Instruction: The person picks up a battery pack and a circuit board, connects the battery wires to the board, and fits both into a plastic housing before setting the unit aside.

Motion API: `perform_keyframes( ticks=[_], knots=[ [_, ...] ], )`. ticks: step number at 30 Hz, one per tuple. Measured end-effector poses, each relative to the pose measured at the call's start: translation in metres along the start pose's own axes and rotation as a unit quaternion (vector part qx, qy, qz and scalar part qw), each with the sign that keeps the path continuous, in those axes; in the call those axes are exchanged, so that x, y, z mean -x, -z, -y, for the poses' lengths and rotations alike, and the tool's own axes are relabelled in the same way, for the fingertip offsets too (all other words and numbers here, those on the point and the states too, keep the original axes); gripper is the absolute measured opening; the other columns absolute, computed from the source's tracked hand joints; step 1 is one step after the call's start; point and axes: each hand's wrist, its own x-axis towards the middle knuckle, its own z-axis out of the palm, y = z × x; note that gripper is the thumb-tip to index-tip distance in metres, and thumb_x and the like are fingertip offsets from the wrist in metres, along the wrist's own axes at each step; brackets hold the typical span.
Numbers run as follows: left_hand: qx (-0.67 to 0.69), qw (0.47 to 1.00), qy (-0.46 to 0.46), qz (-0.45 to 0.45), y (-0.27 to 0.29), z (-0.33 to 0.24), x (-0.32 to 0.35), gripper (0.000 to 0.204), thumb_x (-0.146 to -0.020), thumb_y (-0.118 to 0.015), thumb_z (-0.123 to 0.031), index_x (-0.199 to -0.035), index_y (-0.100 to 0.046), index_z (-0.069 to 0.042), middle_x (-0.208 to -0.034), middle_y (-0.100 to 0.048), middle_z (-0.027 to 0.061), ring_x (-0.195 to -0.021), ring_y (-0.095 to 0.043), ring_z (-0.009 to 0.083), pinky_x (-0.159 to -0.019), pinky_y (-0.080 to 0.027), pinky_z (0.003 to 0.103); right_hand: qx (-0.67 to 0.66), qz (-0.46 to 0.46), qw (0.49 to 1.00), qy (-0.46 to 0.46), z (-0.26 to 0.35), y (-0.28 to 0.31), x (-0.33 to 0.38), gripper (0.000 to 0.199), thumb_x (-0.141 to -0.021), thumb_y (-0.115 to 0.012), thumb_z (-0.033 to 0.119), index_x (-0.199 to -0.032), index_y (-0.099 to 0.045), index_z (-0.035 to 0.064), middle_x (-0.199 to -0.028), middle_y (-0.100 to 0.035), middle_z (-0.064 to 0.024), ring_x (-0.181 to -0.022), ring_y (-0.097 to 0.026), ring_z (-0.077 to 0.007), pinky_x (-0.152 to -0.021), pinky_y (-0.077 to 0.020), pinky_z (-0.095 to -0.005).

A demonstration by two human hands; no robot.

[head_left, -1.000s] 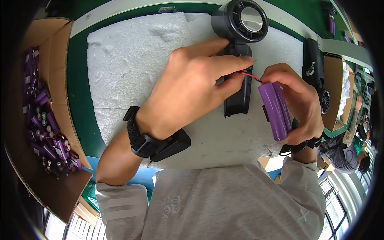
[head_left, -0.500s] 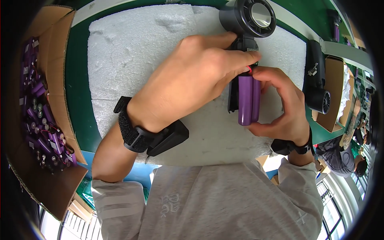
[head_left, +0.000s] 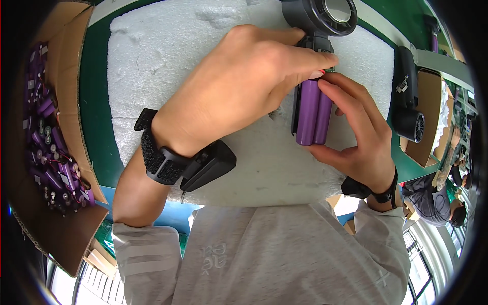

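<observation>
A black handheld fan point(head_left: 302, 18) with a round head lies on the white foam pad point(head_left: 152, 46), its handle open and pointing toward me. My left hand point(head_left: 249, 76) is closed at the fan's neck, fingertips pressed over the top of the handle near a bit of red wire point(head_left: 318, 74). Two joined purple battery cells point(head_left: 307, 114) sit over the black handle shell point(head_left: 294, 114), whose edge shows on their left. My right hand point(head_left: 363, 129) grips the battery pack, fingers at its upper end and thumb at its lower end. My left fingers hide part of the wiring.
At the left stands a cardboard box point(head_left: 68, 96) holding many purple battery cells point(head_left: 56, 173). Right of the pad, another black fan point(head_left: 408, 94) lies on the green table point(head_left: 96, 117), beside a smaller cardboard box point(head_left: 422, 142). A person point(head_left: 432, 203) in dark clothes is at the far right.
The battery pack has moved slightly up and left and lies closer over the handle shell. My right fingers have shifted onto the pack's upper face. The fan sits slightly higher in view.
</observation>
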Motion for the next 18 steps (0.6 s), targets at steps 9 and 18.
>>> perform_keyframes(
  ticks=[9,18],
  knots=[
    [0.012,0.999,0.022,0.027,0.0035,0.0000,-0.0019,0.038,-0.078,-0.065,0.005,-0.112,-0.070,-0.011,-0.092,-0.070,0.0160,-0.083,-0.071,0.0264,-0.078,-0.058,0.033,-0.014,0.003,1.000,0.001,-0.0039,0.0039,0.0007,0.069,-0.050,-0.086,0.001,-0.115,-0.063,-0.0020,-0.127,-0.056,-0.0202,-0.103,-0.063,-0.0283,-0.081,-0.0559,-0.0351],
    [0.033,0.998,0.030,0.044,0.0082,-0.0004,-0.0031,0.037,-0.079,-0.065,0.005,-0.112,-0.070,-0.012,-0.087,-0.070,0.0120,-0.080,-0.071,0.0234,-0.070,-0.058,0.030,-0.001,0.003,1.000,0.022,-0.0005,0.0034,0.0049,0.048,-0.054,-0.085,-0.001,-0.095,-0.061,-0.0010,-0.127,-0.056,-0.0261,-0.099,-0.066,-0.0302,-0.082,-0.0564,-0.0348]
  ],
)
